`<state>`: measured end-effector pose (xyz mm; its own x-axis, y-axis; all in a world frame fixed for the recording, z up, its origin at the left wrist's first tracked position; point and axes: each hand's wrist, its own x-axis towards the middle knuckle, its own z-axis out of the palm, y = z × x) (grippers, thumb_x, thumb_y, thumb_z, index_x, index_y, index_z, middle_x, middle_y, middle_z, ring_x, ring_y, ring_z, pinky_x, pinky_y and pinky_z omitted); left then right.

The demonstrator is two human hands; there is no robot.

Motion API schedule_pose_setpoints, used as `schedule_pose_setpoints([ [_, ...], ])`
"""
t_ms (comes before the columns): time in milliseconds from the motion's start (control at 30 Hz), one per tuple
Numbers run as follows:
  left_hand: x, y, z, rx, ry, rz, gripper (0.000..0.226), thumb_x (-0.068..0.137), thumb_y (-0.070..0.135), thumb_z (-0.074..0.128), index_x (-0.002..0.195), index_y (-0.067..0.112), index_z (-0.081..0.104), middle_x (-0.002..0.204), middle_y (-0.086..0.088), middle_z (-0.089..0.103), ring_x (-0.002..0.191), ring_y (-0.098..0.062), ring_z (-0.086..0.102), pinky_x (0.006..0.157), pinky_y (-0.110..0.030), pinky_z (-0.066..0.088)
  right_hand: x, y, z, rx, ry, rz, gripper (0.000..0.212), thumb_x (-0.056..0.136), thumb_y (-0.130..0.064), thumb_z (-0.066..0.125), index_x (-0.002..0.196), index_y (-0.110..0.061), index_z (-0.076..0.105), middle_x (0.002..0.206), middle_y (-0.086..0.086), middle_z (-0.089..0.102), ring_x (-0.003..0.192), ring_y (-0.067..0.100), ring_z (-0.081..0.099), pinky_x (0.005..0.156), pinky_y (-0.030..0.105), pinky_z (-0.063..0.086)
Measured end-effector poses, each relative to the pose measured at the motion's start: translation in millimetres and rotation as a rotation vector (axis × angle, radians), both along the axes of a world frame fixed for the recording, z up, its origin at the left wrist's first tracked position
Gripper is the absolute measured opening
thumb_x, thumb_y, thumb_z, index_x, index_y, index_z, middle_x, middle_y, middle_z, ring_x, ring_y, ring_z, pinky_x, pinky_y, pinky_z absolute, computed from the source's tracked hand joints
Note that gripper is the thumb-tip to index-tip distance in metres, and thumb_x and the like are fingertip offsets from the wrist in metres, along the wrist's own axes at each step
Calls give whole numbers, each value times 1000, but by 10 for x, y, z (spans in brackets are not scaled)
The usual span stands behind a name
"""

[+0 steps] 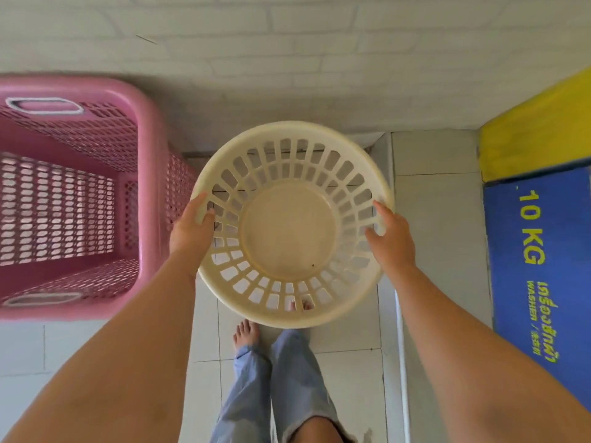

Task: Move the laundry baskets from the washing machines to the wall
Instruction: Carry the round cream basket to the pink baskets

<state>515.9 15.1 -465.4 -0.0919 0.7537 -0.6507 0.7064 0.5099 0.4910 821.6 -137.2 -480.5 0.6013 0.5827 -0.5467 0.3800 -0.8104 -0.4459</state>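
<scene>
A round cream laundry basket (289, 228) with slotted sides hangs in the air in front of me, above the tiled floor. My left hand (191, 227) grips its left rim and my right hand (390, 236) grips its right rim. The basket is empty and its solid bottom faces up at me. A large pink rectangular laundry basket (96, 193) with perforated walls stands to the left, its far side close to the white brick wall (287, 59). The cream basket's left rim is close beside the pink basket's right wall.
A washing machine (540, 251) with a blue and yellow front marked "10 KG" stands at the right edge. White floor tiles (431, 219) lie between it and the baskets. My bare feet (245, 334) and jeans show below the cream basket.
</scene>
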Motion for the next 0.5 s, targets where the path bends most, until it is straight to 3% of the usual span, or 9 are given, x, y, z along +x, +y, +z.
schedule_pose_setpoints([
  [167,35,267,-619,-27,-39,49,41,93,51,45,132,60,35,139,3,52,120,-29,56,99,-54,48,19,337,-595,18,41,-15,58,91,-24,56,144,-40,39,149,4,35,114,20,55,83,29,41],
  [300,21,435,-1048,-50,-73,75,47,93,52,48,138,56,35,142,2,48,123,-27,54,99,-52,48,4,514,-960,66,86,-51,58,90,-25,57,143,-41,39,152,1,31,111,12,51,88,27,40],
  [433,42,534,-1355,-17,-102,12,54,96,45,51,147,45,31,147,5,40,121,-19,50,96,-37,46,-5,617,-1250,73,93,-84,58,89,-30,60,142,-41,40,150,-1,31,123,17,50,91,27,39],
  [500,60,596,-1448,-15,-93,-43,55,95,43,54,146,44,32,151,3,37,124,-21,48,99,-39,46,8,655,-1340,63,115,-108,60,87,-34,62,142,-44,38,150,-2,28,124,19,49,93,31,44],
])
